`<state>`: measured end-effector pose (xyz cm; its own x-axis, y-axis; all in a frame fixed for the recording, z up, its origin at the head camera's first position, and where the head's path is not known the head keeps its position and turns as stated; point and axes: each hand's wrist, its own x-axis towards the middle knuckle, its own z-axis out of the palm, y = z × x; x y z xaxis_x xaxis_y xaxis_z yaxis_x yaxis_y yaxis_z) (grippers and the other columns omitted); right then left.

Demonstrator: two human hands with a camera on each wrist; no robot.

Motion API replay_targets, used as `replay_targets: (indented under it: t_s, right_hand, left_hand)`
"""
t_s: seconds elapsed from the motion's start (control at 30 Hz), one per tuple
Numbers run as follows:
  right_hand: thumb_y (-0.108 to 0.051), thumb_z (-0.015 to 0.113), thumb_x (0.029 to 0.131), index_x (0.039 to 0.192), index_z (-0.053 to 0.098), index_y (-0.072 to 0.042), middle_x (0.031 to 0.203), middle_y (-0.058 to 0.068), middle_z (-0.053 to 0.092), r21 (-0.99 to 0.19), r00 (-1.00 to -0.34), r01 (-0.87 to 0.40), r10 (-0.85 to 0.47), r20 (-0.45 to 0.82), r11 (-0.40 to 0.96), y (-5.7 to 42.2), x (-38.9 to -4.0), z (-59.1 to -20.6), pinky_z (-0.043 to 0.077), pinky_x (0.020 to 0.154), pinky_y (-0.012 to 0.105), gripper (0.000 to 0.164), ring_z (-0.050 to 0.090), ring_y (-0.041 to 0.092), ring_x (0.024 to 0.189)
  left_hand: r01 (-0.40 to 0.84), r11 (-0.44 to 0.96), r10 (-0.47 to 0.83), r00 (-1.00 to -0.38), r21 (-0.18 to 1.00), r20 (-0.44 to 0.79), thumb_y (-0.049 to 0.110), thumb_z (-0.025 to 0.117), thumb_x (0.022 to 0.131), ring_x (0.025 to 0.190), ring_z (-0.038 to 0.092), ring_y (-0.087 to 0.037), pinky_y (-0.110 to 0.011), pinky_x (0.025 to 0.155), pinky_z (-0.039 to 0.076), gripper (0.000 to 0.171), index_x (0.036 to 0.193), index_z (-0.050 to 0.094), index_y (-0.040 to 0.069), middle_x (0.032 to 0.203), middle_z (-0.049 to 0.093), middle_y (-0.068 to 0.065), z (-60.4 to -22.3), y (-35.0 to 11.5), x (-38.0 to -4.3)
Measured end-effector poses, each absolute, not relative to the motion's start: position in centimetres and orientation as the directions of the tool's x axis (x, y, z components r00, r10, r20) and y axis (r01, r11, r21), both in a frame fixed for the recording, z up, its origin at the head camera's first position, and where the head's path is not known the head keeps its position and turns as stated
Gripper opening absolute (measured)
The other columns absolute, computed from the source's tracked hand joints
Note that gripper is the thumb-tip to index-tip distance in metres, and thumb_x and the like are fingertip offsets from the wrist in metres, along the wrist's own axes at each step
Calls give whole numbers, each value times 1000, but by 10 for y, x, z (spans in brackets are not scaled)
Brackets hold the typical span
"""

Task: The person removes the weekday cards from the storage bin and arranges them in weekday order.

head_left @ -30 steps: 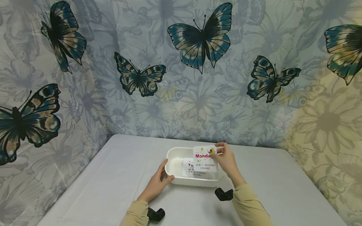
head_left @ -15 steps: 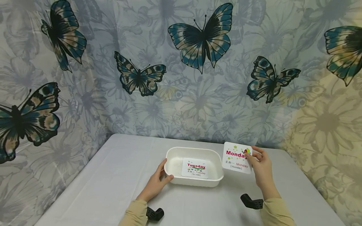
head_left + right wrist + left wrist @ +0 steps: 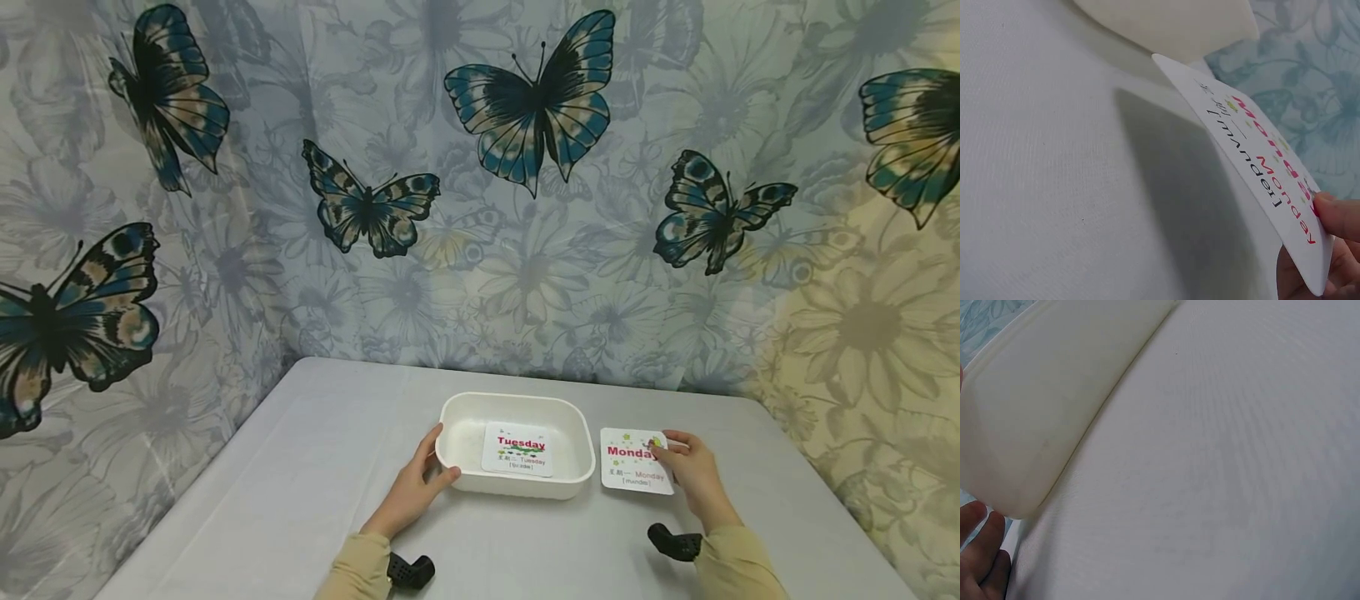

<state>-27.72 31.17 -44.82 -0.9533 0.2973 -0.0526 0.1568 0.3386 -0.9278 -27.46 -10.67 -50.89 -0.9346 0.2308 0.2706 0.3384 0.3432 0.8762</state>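
Observation:
My right hand pinches the right edge of a white flash card printed "Monday", thumb on its printed face. The right wrist view shows this Monday card tilted just above the cloth, its shadow beneath. Left of it stands a white plastic tub. Inside the tub lies a "Tuesday" card, face up; whether others lie beneath it cannot be seen. My left hand holds the tub's left end, thumb at the front rim and fingers along the side. Several of its fingertips show against the tub wall.
A white cloth covers the table. Behind it hangs a backdrop with printed butterflies. Black wrist mounts sit at both sleeves.
My right hand has carried the Monday card out from over the tub to the right, then lowered it close to the table. The Tuesday card is now uncovered. My left hand stays at the tub.

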Motion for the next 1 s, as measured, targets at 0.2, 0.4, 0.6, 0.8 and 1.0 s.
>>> replay_targets:
  t_s: [0.2,0.4,0.6,0.8,1.0]
  right_hand:
    - [-13,59,90,135,30,10,117,27,43,-939,-953,193,281,-111,284,310,-287,-457,46,60,23,58,53,15,81]
    - [-11,60,88,132,33,11,114,28,46,-913,-959,193,268,-97,359,306,-295,-460,44,62,24,56,53,24,88]
    - [-10,62,86,123,43,12,104,27,50,-829,-956,181,291,-23,530,303,-302,-461,43,69,35,47,51,33,91]
    - [-9,64,84,120,45,12,101,26,51,-833,-953,181,304,-16,523,298,-306,-464,42,71,39,45,50,34,90]
    - [-7,64,84,119,46,12,97,25,52,-833,-948,198,316,-29,517,295,-308,-471,42,66,34,44,52,31,84]
  left_hand:
    - [339,338,229,-935,878,273,33,64,89,126,40,-29,-51,103,25,76,149,18,25,144,35,-13,-509,-106,-273]
    - [342,343,231,-934,875,274,38,64,88,126,40,-30,-52,103,25,78,149,18,24,144,34,-13,-507,-106,-272]
    - [345,353,229,-933,870,277,41,62,88,126,40,-30,-52,103,26,78,149,18,23,143,35,-14,-508,-106,-273]
    - [349,354,217,-933,867,287,38,63,88,125,41,-32,-55,101,26,76,149,19,25,142,36,-15,-508,-106,-273]
    - [340,356,220,-936,871,275,35,63,89,125,41,-31,-55,102,25,75,149,19,25,143,36,-14,-509,-107,-272]
